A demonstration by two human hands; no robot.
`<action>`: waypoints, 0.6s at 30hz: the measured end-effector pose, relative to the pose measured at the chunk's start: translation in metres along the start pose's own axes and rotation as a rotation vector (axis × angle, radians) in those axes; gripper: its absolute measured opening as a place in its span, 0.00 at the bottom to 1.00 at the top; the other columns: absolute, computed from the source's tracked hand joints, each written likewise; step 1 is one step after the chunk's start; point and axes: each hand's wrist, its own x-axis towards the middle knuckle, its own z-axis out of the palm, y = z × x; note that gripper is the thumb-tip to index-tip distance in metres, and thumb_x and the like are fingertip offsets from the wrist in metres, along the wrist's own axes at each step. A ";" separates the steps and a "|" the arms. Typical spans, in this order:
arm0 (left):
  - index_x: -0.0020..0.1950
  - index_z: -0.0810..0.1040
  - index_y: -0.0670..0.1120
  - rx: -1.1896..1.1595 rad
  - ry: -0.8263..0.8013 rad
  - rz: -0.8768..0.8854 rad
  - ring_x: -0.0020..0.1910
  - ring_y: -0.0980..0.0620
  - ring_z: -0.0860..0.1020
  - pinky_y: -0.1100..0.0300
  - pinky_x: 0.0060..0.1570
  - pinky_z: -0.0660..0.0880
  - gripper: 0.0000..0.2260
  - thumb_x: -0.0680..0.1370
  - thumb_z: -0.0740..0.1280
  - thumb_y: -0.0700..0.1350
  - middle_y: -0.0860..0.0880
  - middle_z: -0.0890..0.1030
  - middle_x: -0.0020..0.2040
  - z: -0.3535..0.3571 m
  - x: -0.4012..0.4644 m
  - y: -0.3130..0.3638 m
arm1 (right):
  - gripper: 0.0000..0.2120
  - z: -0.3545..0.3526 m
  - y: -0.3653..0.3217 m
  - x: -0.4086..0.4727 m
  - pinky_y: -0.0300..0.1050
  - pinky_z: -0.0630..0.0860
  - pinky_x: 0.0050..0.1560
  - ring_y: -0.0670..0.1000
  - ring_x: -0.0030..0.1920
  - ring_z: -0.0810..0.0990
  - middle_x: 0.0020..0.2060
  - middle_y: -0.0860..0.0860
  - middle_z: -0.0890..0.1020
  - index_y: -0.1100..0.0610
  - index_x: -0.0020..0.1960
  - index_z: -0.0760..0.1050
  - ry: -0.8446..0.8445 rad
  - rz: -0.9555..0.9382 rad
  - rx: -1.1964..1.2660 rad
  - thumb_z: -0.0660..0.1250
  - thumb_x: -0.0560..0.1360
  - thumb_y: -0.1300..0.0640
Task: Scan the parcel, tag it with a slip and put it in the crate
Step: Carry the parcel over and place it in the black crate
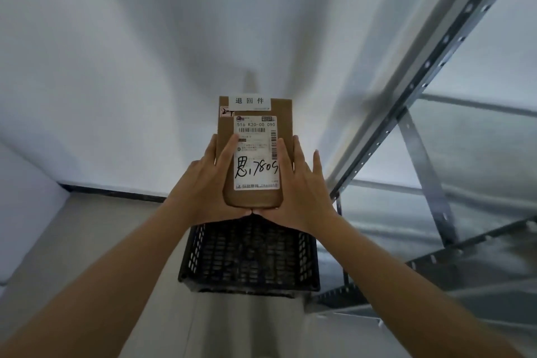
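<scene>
Brown cardboard parcel (pixel 255 154), flat and bearing a white printed shipping label (pixel 256 152) and a white slip (pixel 250 101) at its top edge, is held upright above the black perforated plastic crate (pixel 250 259). The left hand (pixel 207 180) and right hand (pixel 302 186) clasp its lower sides, fingers nearly straight. With so light a hold, it could slip, strike the crate's rim and tumble outside.

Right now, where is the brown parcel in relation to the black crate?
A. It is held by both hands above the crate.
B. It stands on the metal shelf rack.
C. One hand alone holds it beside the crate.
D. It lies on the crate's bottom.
A: the left hand and right hand grip the brown parcel at its sides, above the black crate.
</scene>
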 end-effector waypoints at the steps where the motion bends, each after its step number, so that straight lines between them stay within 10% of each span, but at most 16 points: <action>1: 0.77 0.36 0.51 -0.002 -0.011 -0.017 0.71 0.38 0.65 0.40 0.64 0.70 0.60 0.57 0.66 0.73 0.40 0.49 0.78 0.024 -0.007 -0.008 | 0.58 0.024 0.003 -0.006 0.67 0.47 0.74 0.61 0.77 0.54 0.77 0.64 0.51 0.55 0.76 0.36 -0.015 -0.002 -0.001 0.53 0.60 0.22; 18: 0.74 0.29 0.55 0.031 -0.143 -0.057 0.73 0.38 0.62 0.44 0.67 0.66 0.59 0.58 0.65 0.73 0.42 0.40 0.78 0.400 -0.075 -0.176 | 0.60 0.432 0.051 -0.069 0.65 0.41 0.74 0.61 0.78 0.46 0.77 0.64 0.45 0.55 0.75 0.32 -0.165 -0.030 0.067 0.57 0.60 0.23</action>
